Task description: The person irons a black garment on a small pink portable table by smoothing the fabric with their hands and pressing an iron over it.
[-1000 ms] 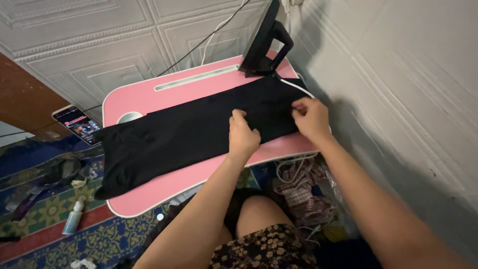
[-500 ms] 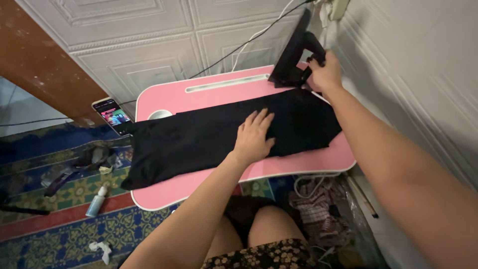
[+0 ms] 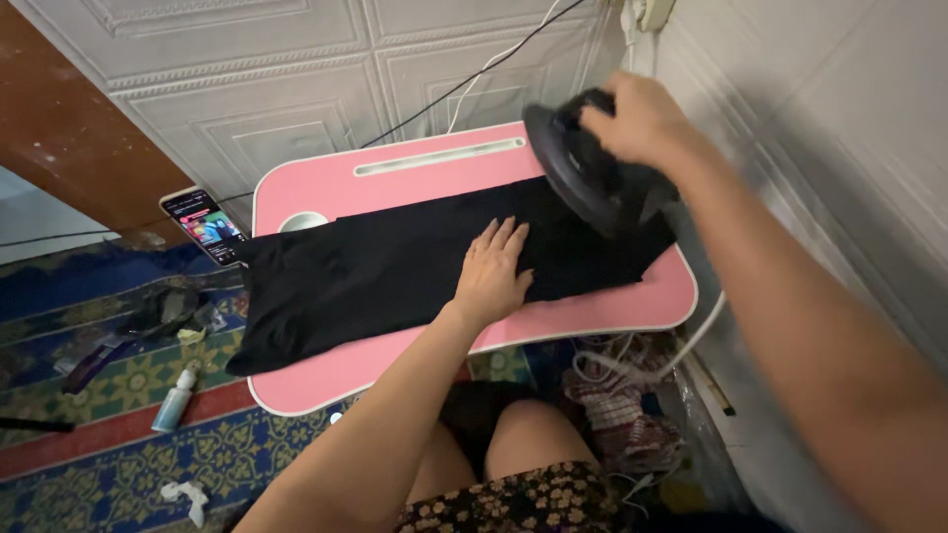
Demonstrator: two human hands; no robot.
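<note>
- Nearest the camera, the person's bare knee [image 3: 533, 434] and a floral-print hem sit below the edge of the pink lap table [image 3: 592, 311], with a tangle of white cord and checked cloth [image 3: 622, 395] on the floor to the right.
- The left hand [image 3: 494, 271] lies palm down on the black garment [image 3: 395, 271], fingers spread wide and flat, pinning the cloth near its middle; it grips nothing.
- The black garment is laid out lengthwise across the pink lap table, its left end hanging over the table edge toward the patterned rug [image 3: 109, 395]. It looks flat and arranged, so the laying-out appears done.
- The right hand [image 3: 637, 123] is closed around the handle of the black iron [image 3: 592, 173], which is tilted and lifted above the garment's right end, just right of the left hand's fingertips and apart from them.
- Judging by the tilt, the soleplate does not seem to rest flat on the cloth, so the pressing itself appears to be at its start, with most of the garment's length left.
- Further off, a lit phone [image 3: 202, 222] leans by the table's far left corner, and a small bottle [image 3: 175, 400] lies on the rug.
- Beyond, a dark cable and a white one run up the panelled wall [image 3: 296, 89].
</note>
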